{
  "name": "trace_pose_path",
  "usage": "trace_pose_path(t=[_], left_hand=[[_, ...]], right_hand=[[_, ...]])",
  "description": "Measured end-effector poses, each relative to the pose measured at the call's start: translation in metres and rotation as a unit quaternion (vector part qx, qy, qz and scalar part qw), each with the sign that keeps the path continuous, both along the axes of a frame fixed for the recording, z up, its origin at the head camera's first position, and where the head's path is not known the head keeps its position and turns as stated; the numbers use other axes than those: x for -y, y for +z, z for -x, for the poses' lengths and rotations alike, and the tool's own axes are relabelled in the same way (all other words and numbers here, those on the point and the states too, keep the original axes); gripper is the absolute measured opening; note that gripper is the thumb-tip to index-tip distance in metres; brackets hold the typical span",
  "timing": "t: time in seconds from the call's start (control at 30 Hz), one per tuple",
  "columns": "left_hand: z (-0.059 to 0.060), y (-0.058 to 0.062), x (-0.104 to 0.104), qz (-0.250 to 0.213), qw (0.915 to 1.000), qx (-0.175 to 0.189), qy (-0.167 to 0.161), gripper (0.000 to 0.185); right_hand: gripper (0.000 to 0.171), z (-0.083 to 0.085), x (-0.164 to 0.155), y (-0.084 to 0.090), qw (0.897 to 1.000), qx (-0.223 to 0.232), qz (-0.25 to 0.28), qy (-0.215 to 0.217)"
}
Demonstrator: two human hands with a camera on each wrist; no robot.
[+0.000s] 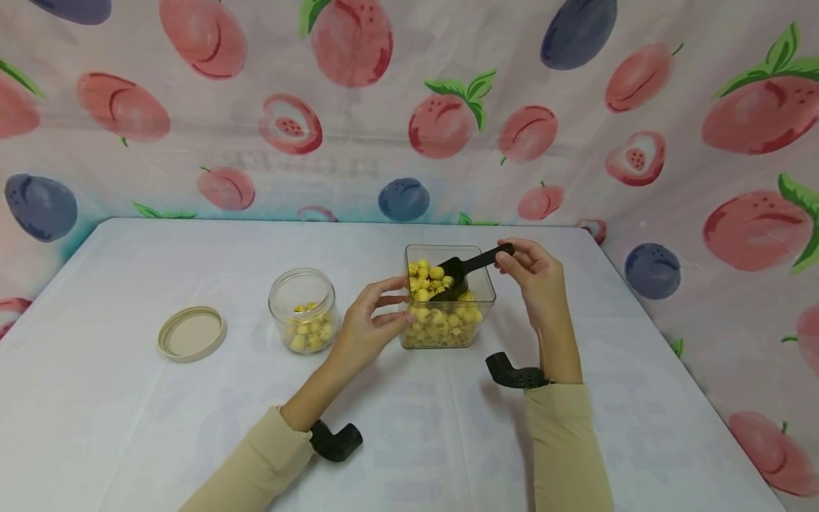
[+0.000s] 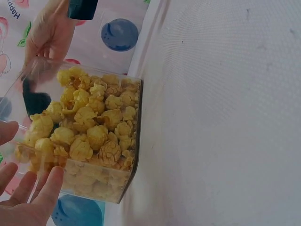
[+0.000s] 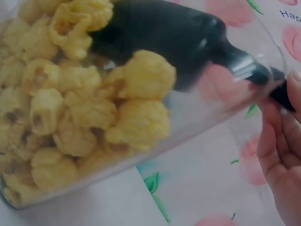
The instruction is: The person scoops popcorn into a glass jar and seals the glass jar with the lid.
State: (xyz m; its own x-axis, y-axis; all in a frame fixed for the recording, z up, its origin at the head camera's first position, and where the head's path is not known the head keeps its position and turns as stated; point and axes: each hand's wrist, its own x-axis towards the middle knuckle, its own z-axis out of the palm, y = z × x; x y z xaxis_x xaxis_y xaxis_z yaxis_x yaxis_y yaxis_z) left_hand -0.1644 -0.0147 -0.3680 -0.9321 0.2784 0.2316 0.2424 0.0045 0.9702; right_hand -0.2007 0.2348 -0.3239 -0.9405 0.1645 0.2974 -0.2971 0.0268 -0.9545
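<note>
A clear square container (image 1: 481, 293) full of yellow popcorn (image 1: 441, 323) stands mid-table. My right hand (image 1: 532, 269) pinches the handle of a black scoop (image 1: 466, 271), whose bowl sits inside the container among the popcorn and carries a few pieces. My left hand (image 1: 374, 320) rests against the container's left wall with straight fingers (image 2: 47, 190). In the right wrist view the scoop (image 3: 160, 35) shows through the clear wall above the popcorn (image 3: 80, 117). A small round glass jar (image 1: 302, 309) with a little popcorn stands to the left.
A beige round lid (image 1: 192, 333) lies flat left of the jar. The white table (image 1: 128, 270) is backed by a fruit-print cloth (image 1: 384, 107) on three sides. Black wrist mounts (image 1: 515, 372) sit near both sleeves.
</note>
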Motion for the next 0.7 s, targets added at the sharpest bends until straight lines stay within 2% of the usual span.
trace_pose_path(t=[0.13,0.23,0.37,0.5,0.6,0.7], left_hand=[[0.0,0.0,-0.001,-0.001,1.0,-0.002,-0.001,0.052],[0.0,-0.001,-0.001,-0.002,1.0,-0.003,-0.002,0.052],[0.0,-0.001,0.0,0.0,1.0,-0.001,-0.002,0.052],[0.0,-0.001,0.0,0.003,1.0,0.003,-0.001,0.052],[0.0,0.0,0.0,0.002,1.0,0.004,-0.002,0.052],[0.0,0.0,0.0,0.001,1.0,0.003,-0.003,0.052]], right_hand=[[0.015,-0.003,-0.005,0.001,0.999,-0.012,-0.007,0.037],[0.018,-0.005,-0.005,0.002,0.999,-0.014,-0.009,0.045],[0.014,-0.006,-0.001,0.005,0.999,-0.005,-0.036,0.008],[0.024,-0.007,0.004,0.008,0.995,-0.008,-0.091,-0.037],[0.029,-0.007,0.004,0.007,0.992,-0.018,-0.115,-0.038],[0.024,-0.007,0.0,0.005,0.995,-0.022,-0.092,-0.005]])
